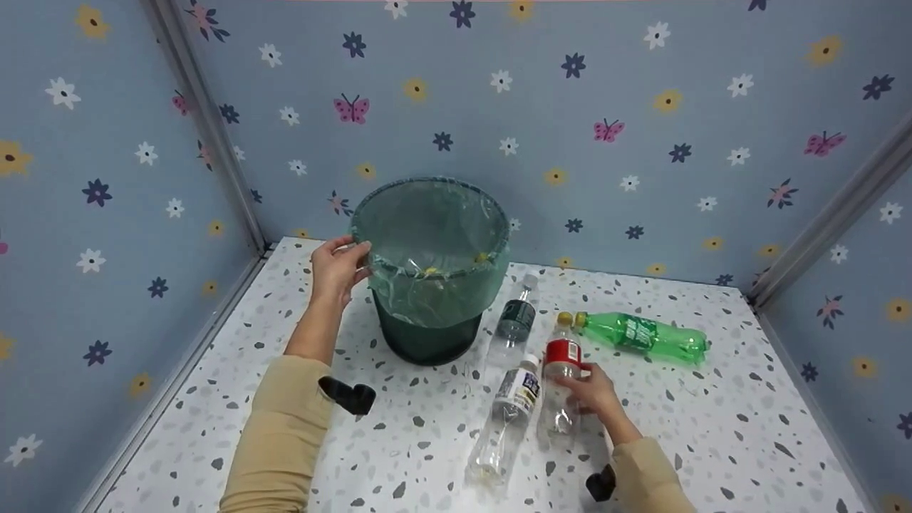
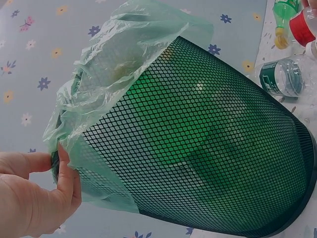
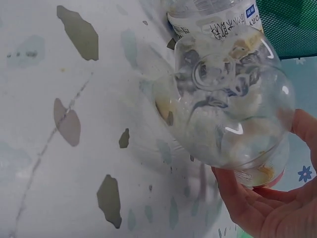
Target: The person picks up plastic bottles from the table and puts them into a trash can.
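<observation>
Red-labelled bottle gripped by the right hand, left hand pinching bin rim, white-labelled bottle reading "ORY"

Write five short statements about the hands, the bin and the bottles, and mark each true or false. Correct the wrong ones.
1. The left hand grips the bin at its top edge. True.
2. The green bottle lies on its side. True.
3. The right hand holds the green bottle. False: it holds the red-labelled bottle.
4. The white-labelled bottle has a yellow cap. False: its cap is white.
5. A bag lines the bin. True.
</observation>
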Demonstrator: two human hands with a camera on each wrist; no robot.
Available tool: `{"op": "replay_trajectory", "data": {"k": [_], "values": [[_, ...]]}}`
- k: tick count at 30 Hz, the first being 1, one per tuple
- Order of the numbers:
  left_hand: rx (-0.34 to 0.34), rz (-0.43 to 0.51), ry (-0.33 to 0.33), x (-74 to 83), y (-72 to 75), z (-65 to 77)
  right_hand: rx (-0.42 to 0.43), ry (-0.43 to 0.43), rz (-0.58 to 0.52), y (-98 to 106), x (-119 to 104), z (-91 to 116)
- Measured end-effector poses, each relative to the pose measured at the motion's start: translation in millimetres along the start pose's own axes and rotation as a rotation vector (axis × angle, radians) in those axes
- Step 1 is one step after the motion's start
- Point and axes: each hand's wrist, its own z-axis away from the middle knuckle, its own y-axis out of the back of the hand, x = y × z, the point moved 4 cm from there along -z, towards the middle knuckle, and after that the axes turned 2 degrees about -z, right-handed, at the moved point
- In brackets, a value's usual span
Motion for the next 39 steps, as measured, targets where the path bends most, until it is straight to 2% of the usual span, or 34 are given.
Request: {"op": "replay_trajectory", "data": {"k": [8, 16, 24, 39], "values": [[-0.002, 0.007, 0.006, 0.0, -0.3, 0.0, 0.003, 0.036, 0.017, 8, -2, 4], [-0.004, 0.006, 0.01, -0.3, -0.3, 0.7, 0.012, 0.117, 0.027, 15, -15, 11], [-0.003, 0.02, 0.002, -0.7, -0.2, -0.1, -0.011, 0.163, 0.027, 22, -36, 19], [0.01, 0.005, 0.016, -0.5, -0.3, -0.7, -0.014, 0.309, 0.172, 35, -89, 40]]}}
